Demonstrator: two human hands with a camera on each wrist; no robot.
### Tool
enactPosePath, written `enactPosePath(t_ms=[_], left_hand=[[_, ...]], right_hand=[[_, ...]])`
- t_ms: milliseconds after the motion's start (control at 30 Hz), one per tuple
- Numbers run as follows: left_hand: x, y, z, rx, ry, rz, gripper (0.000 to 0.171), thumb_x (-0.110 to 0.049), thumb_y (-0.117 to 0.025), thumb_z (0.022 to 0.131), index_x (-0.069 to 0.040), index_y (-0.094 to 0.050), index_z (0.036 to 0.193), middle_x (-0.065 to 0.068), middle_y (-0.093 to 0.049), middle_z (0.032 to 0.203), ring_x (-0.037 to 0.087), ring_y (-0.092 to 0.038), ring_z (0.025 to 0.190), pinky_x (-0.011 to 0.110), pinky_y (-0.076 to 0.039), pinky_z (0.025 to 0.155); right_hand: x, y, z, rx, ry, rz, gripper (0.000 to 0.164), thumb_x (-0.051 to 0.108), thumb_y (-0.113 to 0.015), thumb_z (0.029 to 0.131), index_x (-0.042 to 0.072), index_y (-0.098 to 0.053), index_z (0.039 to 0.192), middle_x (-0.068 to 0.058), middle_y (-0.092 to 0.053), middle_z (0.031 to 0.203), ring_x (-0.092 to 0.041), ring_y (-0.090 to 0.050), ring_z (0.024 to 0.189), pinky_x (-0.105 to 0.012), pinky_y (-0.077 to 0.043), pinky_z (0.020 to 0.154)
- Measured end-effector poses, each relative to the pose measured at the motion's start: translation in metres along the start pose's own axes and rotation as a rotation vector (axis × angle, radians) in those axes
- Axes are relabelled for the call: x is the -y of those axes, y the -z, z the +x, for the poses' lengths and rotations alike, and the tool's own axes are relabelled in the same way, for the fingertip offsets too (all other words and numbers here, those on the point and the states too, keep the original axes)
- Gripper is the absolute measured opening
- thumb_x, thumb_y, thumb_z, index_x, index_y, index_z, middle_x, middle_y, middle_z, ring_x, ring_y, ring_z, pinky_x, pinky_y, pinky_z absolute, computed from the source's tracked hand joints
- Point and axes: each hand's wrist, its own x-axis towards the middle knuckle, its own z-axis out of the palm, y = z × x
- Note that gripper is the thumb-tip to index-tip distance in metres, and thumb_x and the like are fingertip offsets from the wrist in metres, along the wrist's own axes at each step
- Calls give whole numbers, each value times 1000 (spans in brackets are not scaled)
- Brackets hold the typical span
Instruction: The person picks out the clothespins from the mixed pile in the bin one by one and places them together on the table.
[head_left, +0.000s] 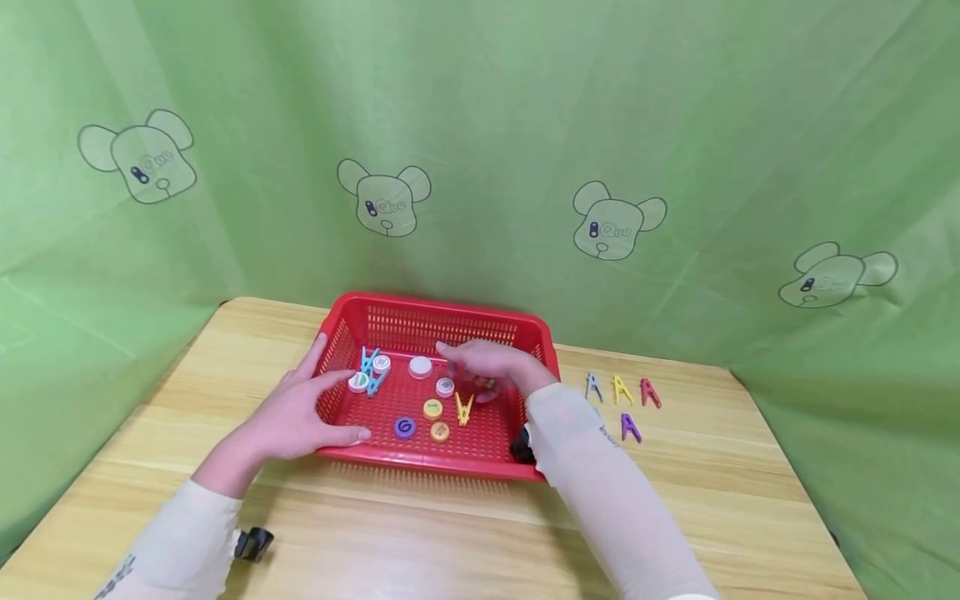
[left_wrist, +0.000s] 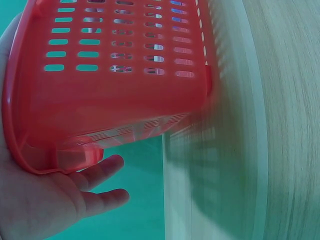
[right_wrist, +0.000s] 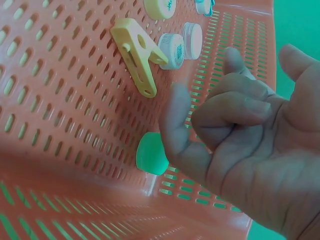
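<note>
A red basket (head_left: 450, 458) with slotted walls stands on the table. My left hand (head_left: 303, 412) grips its left rim, with the thumb over the front edge; in the left wrist view two fingers stick out past the rim. My right hand (head_left: 491, 367) is inside at the right, fingers loosely curled and holding nothing. By its little finger lies a green bottle cap (right_wrist: 152, 154), hidden in the head view. Close by lie a yellow clothespin (head_left: 464, 410) and a white cap (head_left: 445, 387). Two blue clothespins (head_left: 376, 382) lie at the left among white caps (head_left: 358, 382).
Also in the basket are yellow and orange caps (head_left: 432, 408) and a purple cap (head_left: 405, 427). Right of it on the table (head_left: 720, 467) lie several clothespins, including a red one (head_left: 650, 393) and a purple one (head_left: 630, 428). A green curtain (head_left: 480, 108) hangs behind.
</note>
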Motion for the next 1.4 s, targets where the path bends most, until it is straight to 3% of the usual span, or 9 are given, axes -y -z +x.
enactPosePath(t_ms=[67, 300, 467, 567, 767, 1000, 1133, 1233, 1400], left_hand=[[-1, 0, 0, 1, 1, -1, 101, -62, -84, 67, -4, -52, 145, 15, 3, 166, 47, -15, 144, 65, -44, 96], [-1, 0, 0, 1, -5, -1, 101, -62, -84, 68, -4, -52, 144, 15, 3, 166, 47, -14, 145, 65, -41, 98], [0, 0, 0, -2, -6, -2, 101, -62, -84, 68, -4, -52, 145, 15, 3, 166, 47, -16, 144, 64, -44, 97], [0, 0, 0, -2, -3, -5, 102, -61, -84, 68, -4, -52, 145, 15, 2, 166, 47, -16, 144, 64, -45, 96], [-1, 1, 0, -2, -10, -4, 102, -62, -84, 68, -4, -52, 145, 15, 3, 166, 48, -15, 144, 65, -42, 97], [-1, 1, 0, -3, -13, 3, 103, -63, -84, 68, -3, -52, 145, 15, 4, 166, 48, -15, 144, 66, -40, 99], [-2, 1, 0, -1, -12, 3, 103, -64, -83, 68, -3, -52, 145, 15, 4, 166, 48, -14, 144, 66, -40, 99], [-2, 1, 0, 1, -7, 0, 103, -63, -83, 68, -4, -52, 145, 15, 4, 166, 48, -15, 144, 66, -41, 98], [-1, 1, 0, 0, -6, 1, 103, -64, -83, 68, -4, -52, 145, 15, 4, 166, 48, -15, 144, 66, -41, 98]], right_hand=[[0, 0, -1, -2, -14, -6, 57, 58, -55, 97, 4, -66, 111, -17, -57, 100, -33, -56, 95, -42, -57, 72], [-2, 1, -2, 43, -10, -80, 47, 49, -60, 97, 5, -67, 110, -3, -45, 71, -20, -43, 66, -40, -54, 65], [-4, 0, 0, 78, 26, -73, 46, 46, -56, 101, 5, -67, 116, -7, -53, 80, -22, -49, 70, -47, -56, 75], [-6, -2, 4, 111, 88, -88, 47, 45, -51, 103, 2, -66, 114, -9, -55, 83, -22, -50, 71, -40, -54, 72], [-7, -9, 10, 167, 177, -12, 45, 36, -48, 106, -7, -59, 100, -14, -52, 84, -22, -44, 68, -30, -40, 62], [-4, -10, 12, 160, 183, -63, 42, 33, -50, 106, -6, -64, 111, -20, -57, 93, -22, -46, 70, -30, -43, 64], [-5, -8, 11, 147, 227, -191, 24, 24, -61, 100, 1, -68, 106, -14, -65, 99, -22, -54, 81, -34, -47, 74], [-6, -5, 11, 152, 260, -271, 13, 12, -73, 90, 6, -71, 102, -9, -62, 90, -20, -52, 80, -34, -45, 75], [-6, -2, 8, 181, 258, -278, 33, -4, -80, 79, 10, -75, 108, -16, -61, 97, -28, -50, 89, -31, -45, 70]])
